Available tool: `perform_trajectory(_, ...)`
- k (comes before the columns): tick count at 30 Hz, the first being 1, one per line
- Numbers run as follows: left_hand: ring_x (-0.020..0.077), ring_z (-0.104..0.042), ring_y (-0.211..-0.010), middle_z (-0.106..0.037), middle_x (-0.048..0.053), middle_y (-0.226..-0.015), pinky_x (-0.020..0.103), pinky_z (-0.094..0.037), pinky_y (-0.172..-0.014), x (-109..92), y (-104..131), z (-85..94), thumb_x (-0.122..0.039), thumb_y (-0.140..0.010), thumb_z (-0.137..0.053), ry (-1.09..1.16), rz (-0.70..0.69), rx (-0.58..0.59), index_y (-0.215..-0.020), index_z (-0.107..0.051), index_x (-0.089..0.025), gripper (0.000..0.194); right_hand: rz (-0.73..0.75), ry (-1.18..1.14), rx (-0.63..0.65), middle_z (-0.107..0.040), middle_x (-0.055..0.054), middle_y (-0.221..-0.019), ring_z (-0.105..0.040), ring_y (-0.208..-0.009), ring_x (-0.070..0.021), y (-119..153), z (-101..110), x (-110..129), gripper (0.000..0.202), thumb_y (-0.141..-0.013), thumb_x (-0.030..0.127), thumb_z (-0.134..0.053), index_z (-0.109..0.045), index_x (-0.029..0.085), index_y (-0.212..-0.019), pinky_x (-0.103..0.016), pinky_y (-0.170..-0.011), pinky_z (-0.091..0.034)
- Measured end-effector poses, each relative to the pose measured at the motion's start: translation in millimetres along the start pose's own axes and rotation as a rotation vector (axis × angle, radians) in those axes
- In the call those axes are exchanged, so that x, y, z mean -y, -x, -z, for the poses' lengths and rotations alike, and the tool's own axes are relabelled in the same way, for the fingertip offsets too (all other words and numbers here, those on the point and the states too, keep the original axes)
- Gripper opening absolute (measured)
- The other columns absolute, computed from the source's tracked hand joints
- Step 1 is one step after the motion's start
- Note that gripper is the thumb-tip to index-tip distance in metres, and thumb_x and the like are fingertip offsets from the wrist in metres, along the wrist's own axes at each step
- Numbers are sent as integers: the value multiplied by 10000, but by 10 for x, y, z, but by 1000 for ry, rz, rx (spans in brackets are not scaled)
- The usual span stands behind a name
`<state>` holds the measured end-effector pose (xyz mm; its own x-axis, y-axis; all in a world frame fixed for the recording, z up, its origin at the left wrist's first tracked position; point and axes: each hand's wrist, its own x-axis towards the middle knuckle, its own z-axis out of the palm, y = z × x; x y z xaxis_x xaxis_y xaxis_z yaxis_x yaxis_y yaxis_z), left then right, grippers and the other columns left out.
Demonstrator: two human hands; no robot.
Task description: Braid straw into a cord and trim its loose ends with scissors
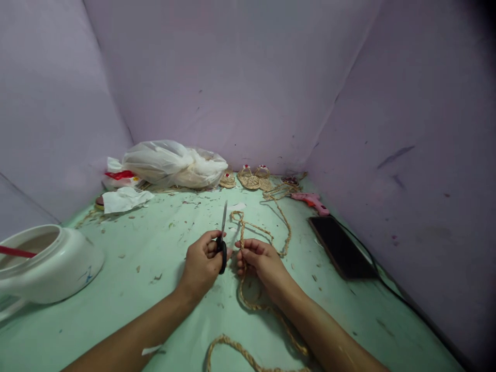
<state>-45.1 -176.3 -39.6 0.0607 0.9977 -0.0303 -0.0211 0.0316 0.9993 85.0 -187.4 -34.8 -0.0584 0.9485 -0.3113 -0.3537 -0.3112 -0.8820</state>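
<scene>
My left hand (202, 261) is closed around the black handles of a pair of scissors (223, 227), its blades pointing up and away from me. Just to the right, my right hand (260, 263) pinches a braided straw-coloured cord (242, 233) between thumb and fingers. Above the pinch the cord makes a small loop, then runs off to the right and back toward the far wall. Below, it curls under my right wrist and reappears at the near edge of the view. The scissors and the cord are apart.
Woven straw pieces with red beads (250, 178) sit by the back wall beside a white plastic bag (174, 164). A pink glue gun (312, 201) and a dark phone (343, 248) lie right, with a black cable (403, 299). A white pot (58, 263) stands left. Scraps litter the green surface.
</scene>
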Motion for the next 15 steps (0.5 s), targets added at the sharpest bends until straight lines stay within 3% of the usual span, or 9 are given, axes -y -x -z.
perform_trajectory(15, 98, -496, -465, -534, -42, -497, 181, -361, -433, 35, 2, -12, -262, -548, -670, -34, 9, -4, -902, -548, -131, 397, -22, -34, -39, -549, 17, -507, -484, -429, -80, -22, 16, -1, 176, -550, 160, -629, -547, 133, -703, -235, -468, -398)
